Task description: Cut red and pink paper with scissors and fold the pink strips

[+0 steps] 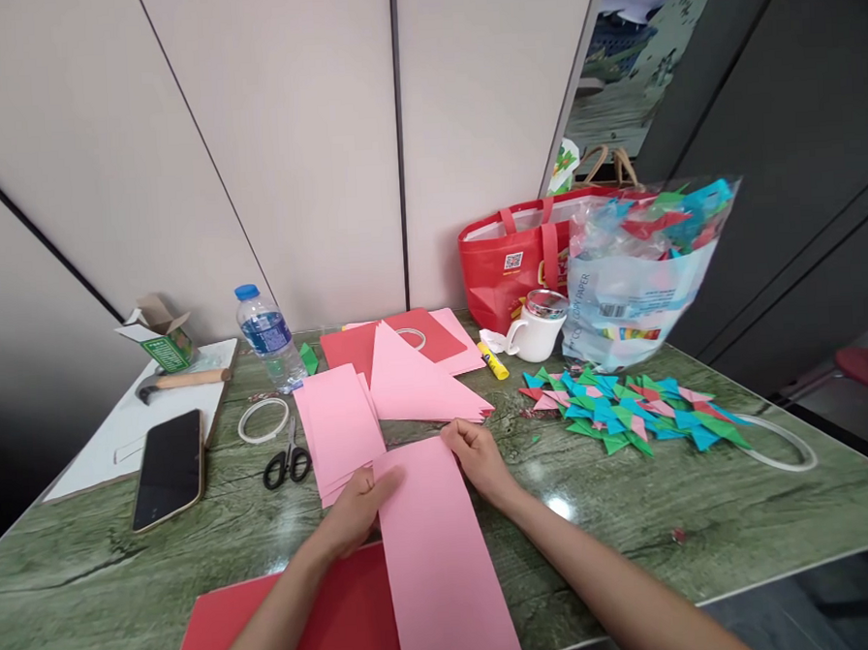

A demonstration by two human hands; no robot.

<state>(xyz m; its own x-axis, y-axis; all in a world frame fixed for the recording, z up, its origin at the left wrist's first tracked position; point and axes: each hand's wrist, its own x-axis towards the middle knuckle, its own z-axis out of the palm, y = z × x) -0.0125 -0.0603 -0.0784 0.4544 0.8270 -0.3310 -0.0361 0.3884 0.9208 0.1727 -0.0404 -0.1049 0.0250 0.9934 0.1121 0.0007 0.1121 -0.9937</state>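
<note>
My left hand (351,514) grips the left edge of a long pink sheet (442,557), thumb flat on top. My right hand (479,461) is nearly closed, thumb and curled fingers pinching the sheet's far right corner. The sheet runs from between my hands back toward me, beside a red sheet (339,611) under my left forearm. Just beyond my hands lie pink strips (341,422) and a fanned pink stack (412,379) on the table (605,539).

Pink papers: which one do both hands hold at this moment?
The long sheet, with the left hand and right hand at its far end; the rectangular stack and triangular stack lie farther back, ungripped.
</note>
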